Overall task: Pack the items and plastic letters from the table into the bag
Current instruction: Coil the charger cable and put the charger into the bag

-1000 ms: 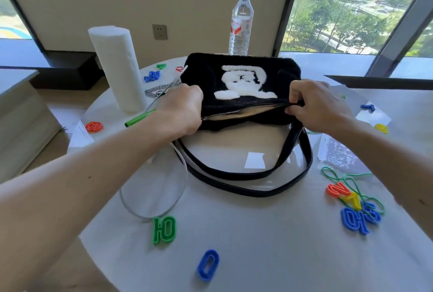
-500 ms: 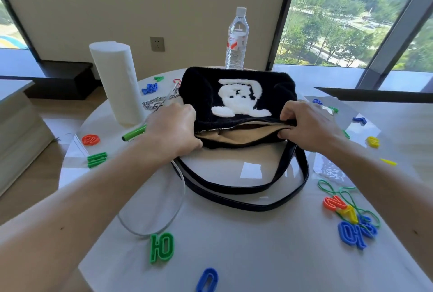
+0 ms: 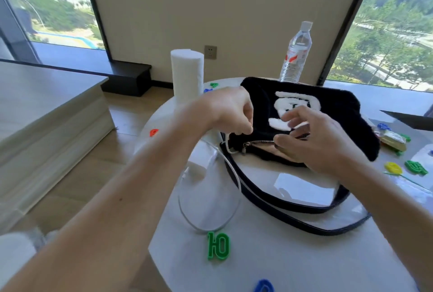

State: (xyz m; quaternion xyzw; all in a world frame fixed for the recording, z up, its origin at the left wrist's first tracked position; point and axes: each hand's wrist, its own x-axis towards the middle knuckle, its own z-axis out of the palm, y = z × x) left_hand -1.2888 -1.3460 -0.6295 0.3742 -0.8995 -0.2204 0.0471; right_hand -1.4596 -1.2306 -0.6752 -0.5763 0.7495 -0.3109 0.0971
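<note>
Blue plastic letter (image 3: pixel 263 288) at the bottom edge, cut off, shape unreadable. Green plastic letter (image 3: pixel 219 246) lies flat on the white table (image 3: pixel 269 263), just past the near bend of a white cable loop (image 3: pixel 235 172). The far end of the cable runs to the left end of the bag, where it goes out of sight. Black strap (image 3: pixel 288 215) curves over the table in front of the bag.

Bag (image 3: pixel 332 116), black and fuzzy with a white patch, lies mid-table, zipper (image 3: pixel 259 142) facing the camera and part open. Tan lining shows in the gap; can't tell whether anything is inside, since the right hand covers most of the opening.

Left hand (image 3: pixel 230 111): fingers curled, pinching the bag's fabric at the zipper's left end. Right hand (image 3: pixel 314 137): thumb at the opening's edge, fingers over the front face, gripping the upper lip; fingertips motion-blurred.

Red letter (image 3: pixel 154 132) at the table's left rim, half hidden by the left forearm. On the right, a yellow letter (image 3: pixel 393 167) and another green letter (image 3: pixel 417 167) sit side by side. A yellowish packet (image 3: pixel 393 140) lies beside the bag's right end; what it holds is not readable. A blue letter (image 3: pixel 383 126) is just beyond it.

Paper towel roll (image 3: pixel 186 74) stands upright far left, base hidden behind the left wrist. Small green letter (image 3: pixel 213 85) beside it. Water bottle (image 3: pixel 296 55) stands upright behind the bag, its bottom hidden.
</note>
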